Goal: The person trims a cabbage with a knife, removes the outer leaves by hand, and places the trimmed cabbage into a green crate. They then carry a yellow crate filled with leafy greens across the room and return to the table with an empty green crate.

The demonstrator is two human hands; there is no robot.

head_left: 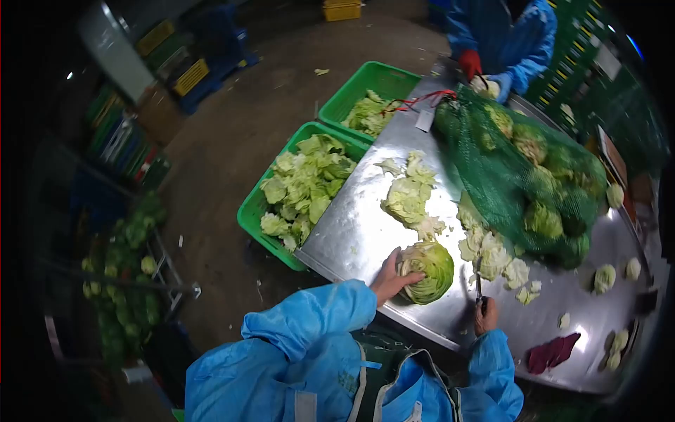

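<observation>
My left hand [392, 280] grips the near left side of a round green cabbage [434, 273], its thumb lying across the front. The cabbage rests on the metal table [362, 225] close to its front edge. To the right of it, my right hand [485, 318] is wrapped round the dark handle of a knife [479, 283]. The knife's narrow blade points away from me, apart from the cabbage. Beyond the cabbage lie loose leaves [408, 200], with more pale leaf pieces [494, 257] past the knife.
A green mesh sack [485, 176] with several cabbages covers the table's far right. Green crates [242, 211] of leaves stand along the left edge. A purple leaf or cloth [552, 354] lies at right. Across the table, a co-worker [492, 42] in blue handles a pale vegetable.
</observation>
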